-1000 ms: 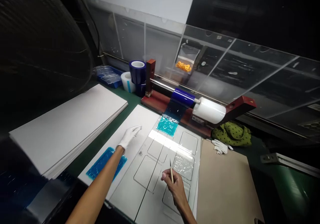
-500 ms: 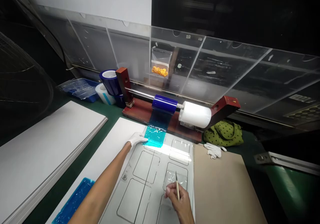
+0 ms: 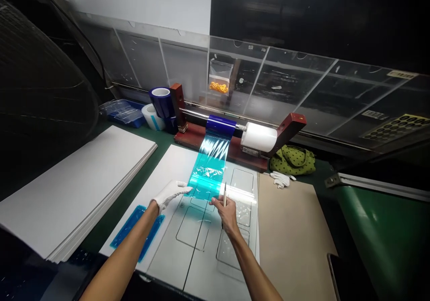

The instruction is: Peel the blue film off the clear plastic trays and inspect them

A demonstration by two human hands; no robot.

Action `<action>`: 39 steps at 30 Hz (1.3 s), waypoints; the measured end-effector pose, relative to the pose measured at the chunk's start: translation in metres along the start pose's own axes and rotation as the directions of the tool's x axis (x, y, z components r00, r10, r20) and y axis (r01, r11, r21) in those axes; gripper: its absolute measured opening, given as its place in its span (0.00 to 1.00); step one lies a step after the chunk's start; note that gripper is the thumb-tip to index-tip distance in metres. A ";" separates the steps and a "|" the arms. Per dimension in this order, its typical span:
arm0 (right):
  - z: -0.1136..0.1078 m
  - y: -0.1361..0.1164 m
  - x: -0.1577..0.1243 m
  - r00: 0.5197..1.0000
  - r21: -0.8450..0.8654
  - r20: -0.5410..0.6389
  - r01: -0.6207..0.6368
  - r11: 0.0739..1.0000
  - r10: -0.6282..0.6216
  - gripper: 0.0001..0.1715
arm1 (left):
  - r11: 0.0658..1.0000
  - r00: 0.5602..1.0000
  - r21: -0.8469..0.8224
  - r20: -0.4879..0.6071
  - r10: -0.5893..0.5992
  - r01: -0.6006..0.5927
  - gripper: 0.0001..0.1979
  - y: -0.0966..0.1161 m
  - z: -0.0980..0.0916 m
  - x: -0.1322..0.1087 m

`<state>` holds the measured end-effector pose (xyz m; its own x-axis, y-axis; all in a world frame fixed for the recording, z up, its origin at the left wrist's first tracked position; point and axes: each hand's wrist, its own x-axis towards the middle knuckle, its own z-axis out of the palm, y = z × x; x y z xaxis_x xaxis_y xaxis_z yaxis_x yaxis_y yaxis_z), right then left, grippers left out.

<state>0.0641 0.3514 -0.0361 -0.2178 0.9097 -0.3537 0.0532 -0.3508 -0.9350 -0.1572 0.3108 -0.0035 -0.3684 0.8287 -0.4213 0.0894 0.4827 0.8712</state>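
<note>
A strip of translucent blue film [image 3: 210, 162] runs down from the dark blue film roll [image 3: 221, 125] over a sheet printed with black rounded outlines [image 3: 191, 229]. My left hand [image 3: 170, 193], in a white glove, pinches the film's near left corner. Bare, my right hand [image 3: 226, 212] has finger and thumb at the near right corner. It also holds a slim pointed tool [image 3: 225, 197] with a pale handle, tip upward. Several small clear film pieces [image 3: 242, 213] lie on the sheet's right side. Blue cut films [image 3: 134, 225] rest left of the sheet, partly behind my left forearm.
The roll hangs on a red stand [image 3: 190, 135] beside a white roll [image 3: 259, 136]. A stack of white sheets [image 3: 83, 180] lies left, a brown board [image 3: 292, 220] right. Behind are spare rolls [image 3: 161, 101], a blue tray [image 3: 126, 113], a green dotted pouch [image 3: 292, 160] and white gloves [image 3: 280, 179].
The blue film has been drawn further off the roll towards me. My right hand has moved up and left from the sheet to the film's right corner. The view has shifted.
</note>
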 end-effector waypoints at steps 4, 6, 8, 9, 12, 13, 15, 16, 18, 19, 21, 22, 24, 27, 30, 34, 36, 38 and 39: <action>0.012 0.023 -0.043 1.000 0.066 0.016 -0.027 0.997 0.026 0.24 | 1.000 0.989 -0.008 0.151 -0.006 0.007 0.15 -0.014 -0.005 -0.038; 0.015 0.039 -0.065 0.998 0.053 0.046 -0.045 0.998 0.042 0.22 | 1.000 0.986 -0.013 0.167 -0.014 0.016 0.15 -0.031 -0.009 -0.060; 0.018 0.056 -0.087 0.994 0.038 0.088 -0.075 0.996 0.071 0.22 | 0.999 0.987 -0.022 0.157 -0.041 0.045 0.15 -0.053 -0.014 -0.081; 0.019 0.064 -0.099 0.990 0.033 0.109 -0.091 0.995 0.087 0.23 | 0.998 0.987 -0.027 0.147 -0.060 0.065 0.16 -0.065 -0.015 -0.092; 0.021 0.086 -0.131 0.980 0.008 0.159 -0.126 0.992 0.124 0.25 | 0.987 0.985 -0.056 0.098 -0.142 0.148 0.18 -0.103 -0.017 -0.121; 0.022 0.093 -0.142 0.977 -0.008 0.169 -0.133 0.991 0.132 0.25 | 0.981 0.981 -0.070 0.081 -0.175 0.180 0.19 -0.114 -0.017 -0.131; 0.023 0.106 -0.161 0.973 -0.046 0.178 -0.144 0.989 0.150 0.24 | 0.964 0.969 -0.108 0.056 -0.240 0.244 0.19 -0.135 -0.016 -0.148; 0.024 0.112 -0.170 0.971 -0.066 0.181 -0.149 0.987 0.158 0.24 | 0.954 0.963 -0.129 0.048 -0.267 0.271 0.20 -0.143 -0.016 -0.156; 0.025 0.124 -0.185 0.967 -0.109 0.186 -0.156 0.982 0.174 0.23 | 0.940 0.951 -0.149 0.041 -0.305 0.308 0.20 -0.157 -0.016 -0.172; 0.026 0.130 -0.192 0.965 -0.135 0.192 -0.156 0.978 0.181 0.23 | 0.936 0.948 -0.151 0.043 -0.315 0.318 0.20 -0.162 -0.016 -0.180; 0.028 0.142 -0.204 0.961 -0.202 0.206 -0.144 0.969 0.186 0.24 | 0.934 0.948 -0.158 0.053 -0.315 0.319 0.21 -0.172 -0.018 -0.194; 0.029 0.147 -0.208 0.959 -0.239 0.214 -0.134 0.962 0.187 0.24 | 0.934 0.948 -0.163 0.051 -0.313 0.318 0.21 -0.175 -0.019 -0.201; 0.031 0.157 -0.216 0.953 -0.298 0.231 -0.121 0.947 0.195 0.25 | 0.929 0.943 -0.165 0.023 -0.332 0.331 0.22 -0.182 -0.021 -0.211; 0.032 0.166 -0.222 0.942 -0.330 0.252 -0.132 0.935 0.222 0.24 | 0.914 0.923 -0.158 -0.034 -0.382 0.373 0.24 -0.190 -0.021 -0.219; 0.031 0.168 -0.221 0.943 -0.347 0.251 -0.124 0.930 0.220 0.23 | 0.917 0.929 -0.198 -0.061 -0.365 0.347 0.26 -0.196 -0.016 -0.219; 0.029 0.170 -0.214 0.952 -0.414 0.207 -0.124 0.902 0.226 0.20 | 0.913 0.933 -0.246 -0.072 -0.353 0.326 0.27 -0.201 -0.009 -0.213; 0.028 0.172 -0.212 0.952 -0.432 0.213 -0.111 0.895 0.221 0.20 | 0.909 0.934 -0.265 -0.072 -0.351 0.321 0.27 -0.202 -0.007 -0.209; 0.027 0.173 -0.211 0.947 -0.434 0.228 -0.110 0.894 0.227 0.20 | 0.907 0.934 -0.274 -0.074 -0.351 0.319 0.26 -0.202 -0.007 -0.206; 0.025 0.172 -0.212 0.943 -0.434 0.234 -0.118 0.893 0.238 0.20 | 0.907 0.933 -0.276 -0.074 -0.351 0.319 0.26 -0.202 -0.008 -0.206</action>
<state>0.0950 0.0926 -0.1217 -0.4207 0.7218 -0.5496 0.4961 -0.3242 -0.8055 -0.1067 0.0406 -0.0908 -0.4434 0.5831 -0.6807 -0.2920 0.6241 0.7248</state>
